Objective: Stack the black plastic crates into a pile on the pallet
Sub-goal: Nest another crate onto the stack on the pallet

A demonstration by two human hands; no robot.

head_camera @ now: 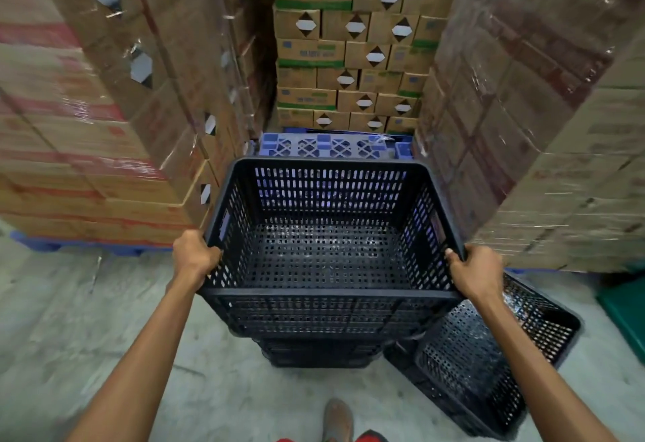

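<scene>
A black perforated plastic crate [328,253] fills the middle of the head view, open side up. It sits nested on top of a pile of black crates [321,351] that stands on the concrete floor. My left hand [193,255] grips the crate's near left rim corner. My right hand [476,272] grips its near right rim corner. Beyond the crate lies a blue plastic pallet [324,145], bare on its visible part. Another black crate [488,358] lies tilted on the floor at the lower right, beside the pile.
Tall shrink-wrapped stacks of cardboard boxes [104,110] stand at the left and at the right [544,120], forming a narrow aisle. More stacked boxes [352,54] close the far end behind the blue pallet. A green object [624,305] sits at the right edge. My sandalled foot [336,419] is below.
</scene>
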